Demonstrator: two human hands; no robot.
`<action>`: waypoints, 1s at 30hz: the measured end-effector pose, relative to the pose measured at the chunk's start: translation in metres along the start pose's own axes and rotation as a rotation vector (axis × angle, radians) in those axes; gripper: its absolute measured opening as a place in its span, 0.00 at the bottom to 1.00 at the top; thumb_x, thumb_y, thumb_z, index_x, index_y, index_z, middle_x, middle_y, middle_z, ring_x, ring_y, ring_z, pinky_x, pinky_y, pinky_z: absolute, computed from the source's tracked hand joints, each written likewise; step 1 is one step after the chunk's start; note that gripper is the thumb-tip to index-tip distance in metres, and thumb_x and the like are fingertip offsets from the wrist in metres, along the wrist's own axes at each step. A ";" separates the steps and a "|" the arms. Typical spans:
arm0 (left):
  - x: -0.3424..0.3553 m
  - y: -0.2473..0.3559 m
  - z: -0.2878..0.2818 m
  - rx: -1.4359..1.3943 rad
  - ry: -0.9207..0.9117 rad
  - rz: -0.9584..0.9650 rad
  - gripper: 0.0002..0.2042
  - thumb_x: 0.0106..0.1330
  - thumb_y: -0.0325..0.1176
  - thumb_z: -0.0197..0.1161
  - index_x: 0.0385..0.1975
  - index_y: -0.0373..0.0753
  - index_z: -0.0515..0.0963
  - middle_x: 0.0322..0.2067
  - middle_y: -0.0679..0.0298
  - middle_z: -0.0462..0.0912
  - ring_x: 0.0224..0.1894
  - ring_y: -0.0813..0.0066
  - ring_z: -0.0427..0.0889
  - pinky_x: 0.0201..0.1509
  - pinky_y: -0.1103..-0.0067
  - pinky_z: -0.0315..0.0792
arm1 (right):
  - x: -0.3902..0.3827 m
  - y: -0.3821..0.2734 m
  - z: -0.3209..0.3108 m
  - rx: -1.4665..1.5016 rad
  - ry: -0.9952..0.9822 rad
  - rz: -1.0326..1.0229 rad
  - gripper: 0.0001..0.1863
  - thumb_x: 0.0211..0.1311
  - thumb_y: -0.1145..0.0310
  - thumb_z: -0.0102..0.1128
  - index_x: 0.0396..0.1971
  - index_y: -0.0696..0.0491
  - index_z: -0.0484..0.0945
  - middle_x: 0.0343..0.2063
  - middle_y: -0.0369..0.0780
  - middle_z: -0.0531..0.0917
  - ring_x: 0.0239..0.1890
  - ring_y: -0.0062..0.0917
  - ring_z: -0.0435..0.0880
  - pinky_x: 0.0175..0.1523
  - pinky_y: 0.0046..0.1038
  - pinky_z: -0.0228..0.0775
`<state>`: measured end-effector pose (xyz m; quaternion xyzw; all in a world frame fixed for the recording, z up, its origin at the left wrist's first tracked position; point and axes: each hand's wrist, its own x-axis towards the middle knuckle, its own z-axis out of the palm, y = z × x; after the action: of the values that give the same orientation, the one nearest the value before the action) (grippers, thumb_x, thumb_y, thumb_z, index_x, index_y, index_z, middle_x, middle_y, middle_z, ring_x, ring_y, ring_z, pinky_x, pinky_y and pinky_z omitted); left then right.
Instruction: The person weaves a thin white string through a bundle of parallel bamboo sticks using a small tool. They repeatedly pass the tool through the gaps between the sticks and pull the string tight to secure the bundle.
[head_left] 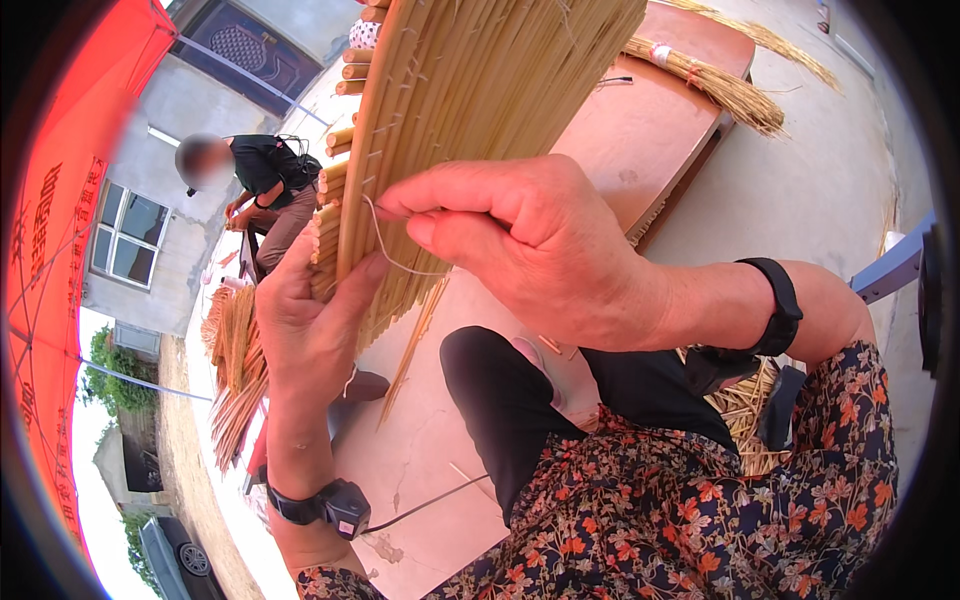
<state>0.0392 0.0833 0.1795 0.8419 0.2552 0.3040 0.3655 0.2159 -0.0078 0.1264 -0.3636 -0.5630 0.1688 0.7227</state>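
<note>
A large panel of pale stalks [500, 70] stands tilted in front of me, stitched with white thread along a flat strip at its left side. My left hand [315, 310] grips the lower end of that strip, thumb in front. My right hand [540, 230] is closed beside the stitches, index finger and thumb curled together; what they pinch is hidden. A loose white thread [395, 260] loops from the strip under my right hand. Short round stalk ends show along the panel's left side.
A pink table [600, 135] behind holds a tied straw bundle [705, 85]. Another person [265, 185] bends at work on the left, near reddish stalk piles [230, 370]. A red canopy [50, 250] edges the left; a blue metal bar [890, 265] stands at right.
</note>
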 end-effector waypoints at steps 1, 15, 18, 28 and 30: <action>0.000 0.000 0.001 0.002 0.000 0.002 0.21 0.69 0.18 0.62 0.62 0.28 0.73 0.52 0.63 0.82 0.50 0.82 0.80 0.57 0.81 0.74 | 0.000 0.000 0.000 -0.005 0.001 -0.006 0.11 0.66 0.73 0.54 0.41 0.60 0.83 0.26 0.52 0.81 0.26 0.37 0.82 0.35 0.32 0.74; -0.003 0.004 0.011 0.039 -0.009 0.027 0.21 0.68 0.19 0.62 0.62 0.29 0.73 0.52 0.63 0.82 0.51 0.80 0.80 0.57 0.80 0.74 | -0.009 -0.018 -0.010 -0.010 -0.042 0.194 0.11 0.70 0.72 0.55 0.43 0.63 0.81 0.28 0.44 0.83 0.30 0.23 0.80 0.38 0.26 0.72; -0.009 0.006 0.020 0.035 -0.018 0.027 0.21 0.68 0.19 0.62 0.62 0.29 0.73 0.52 0.62 0.82 0.51 0.80 0.80 0.57 0.80 0.74 | -0.017 -0.030 -0.016 0.015 -0.059 0.293 0.10 0.71 0.74 0.55 0.44 0.62 0.81 0.31 0.38 0.83 0.33 0.15 0.76 0.39 0.21 0.71; -0.070 -0.013 0.089 -0.125 -0.093 -0.148 0.21 0.67 0.19 0.62 0.61 0.29 0.74 0.52 0.62 0.81 0.51 0.79 0.80 0.57 0.79 0.74 | -0.128 -0.029 -0.047 0.208 -0.021 0.459 0.09 0.72 0.73 0.59 0.47 0.58 0.81 0.37 0.35 0.86 0.37 0.16 0.83 0.44 0.20 0.75; -0.084 -0.016 0.102 -0.174 -0.121 -0.200 0.21 0.67 0.19 0.62 0.61 0.29 0.74 0.52 0.62 0.81 0.51 0.79 0.80 0.57 0.79 0.74 | -0.158 -0.026 -0.055 0.259 -0.021 0.575 0.07 0.72 0.73 0.59 0.45 0.58 0.81 0.32 0.33 0.84 0.29 0.13 0.79 0.35 0.19 0.71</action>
<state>0.0502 -0.0086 0.0838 0.7942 0.2883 0.2357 0.4802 0.2143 -0.1476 0.0301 -0.4111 -0.4183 0.4404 0.6798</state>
